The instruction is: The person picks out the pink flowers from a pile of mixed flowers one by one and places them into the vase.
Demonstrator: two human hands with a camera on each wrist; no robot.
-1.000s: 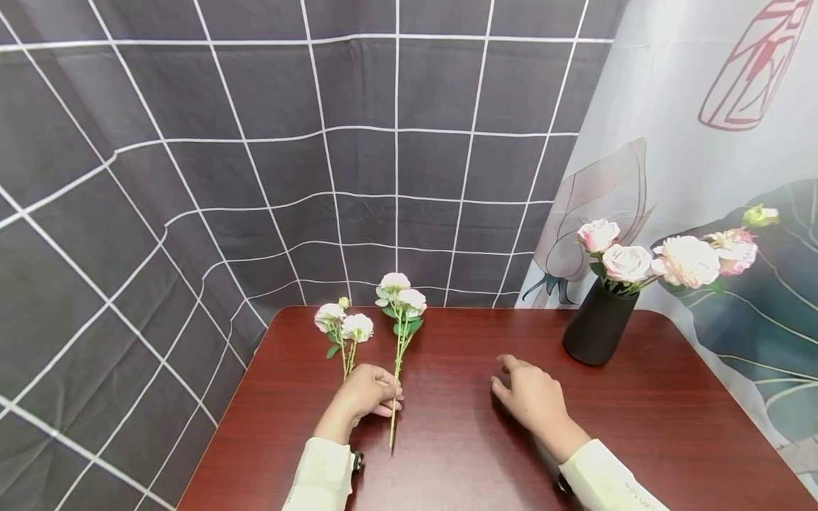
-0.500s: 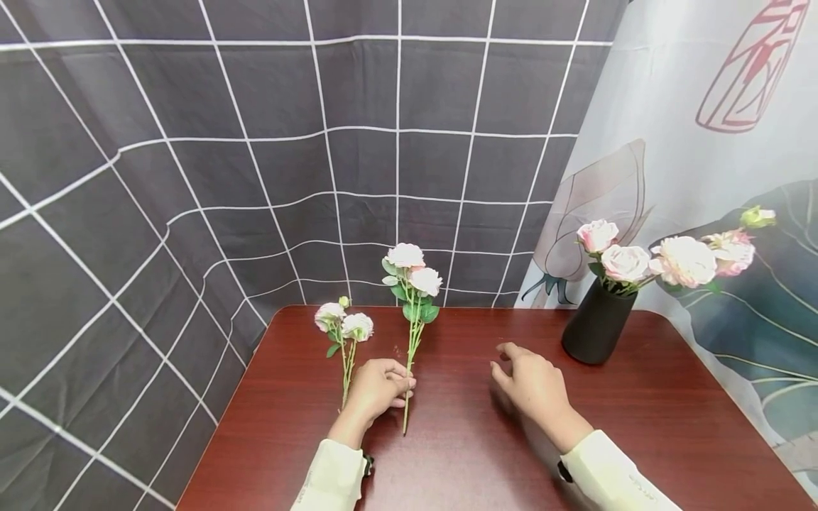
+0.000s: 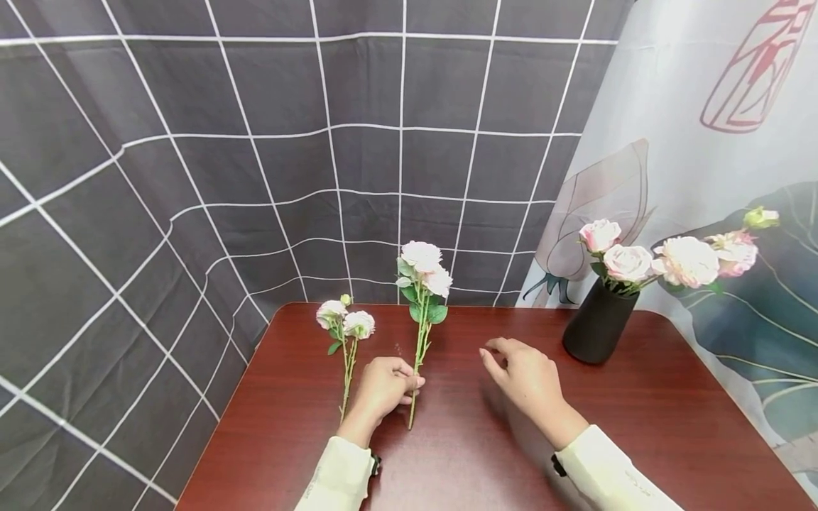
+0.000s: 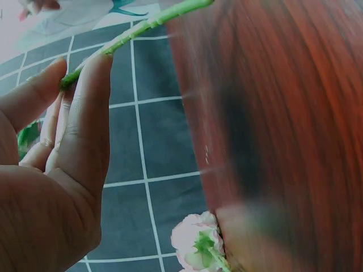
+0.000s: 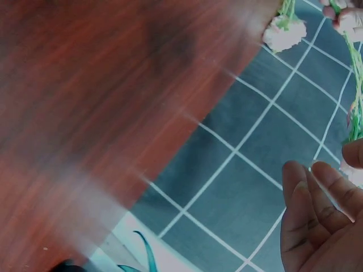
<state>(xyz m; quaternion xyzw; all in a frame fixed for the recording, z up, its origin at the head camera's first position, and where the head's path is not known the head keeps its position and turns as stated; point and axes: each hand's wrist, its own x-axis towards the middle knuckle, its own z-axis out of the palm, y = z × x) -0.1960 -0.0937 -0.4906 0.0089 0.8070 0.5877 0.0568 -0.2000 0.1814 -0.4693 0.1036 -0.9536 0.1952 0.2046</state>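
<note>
My left hand point(image 3: 385, 389) pinches the green stem point(image 4: 136, 33) of a pale pink rose spray point(image 3: 424, 267) between thumb and fingertips. The blooms point away from me, and the stem's lower end sticks out below the hand. Just left of that hand, a second rose spray point(image 3: 348, 339) lies on the table, with two blooms and a small bud. My right hand point(image 3: 527, 375) hovers over the table to the right, fingers loosely bent and holding nothing. In the right wrist view its fingers point(image 5: 323, 209) show with nothing between them.
A black vase point(image 3: 599, 325) with several pink roses point(image 3: 686, 261) stands at the back right of the reddish-brown table point(image 3: 460, 454). Behind hangs a dark grid-patterned cloth point(image 3: 358, 163), with a pale printed curtain point(image 3: 677, 142) at the right.
My left hand has lifted the rose spray and moved it to the right and away from me. The right hand has shifted slightly left. The other spray stays put.
</note>
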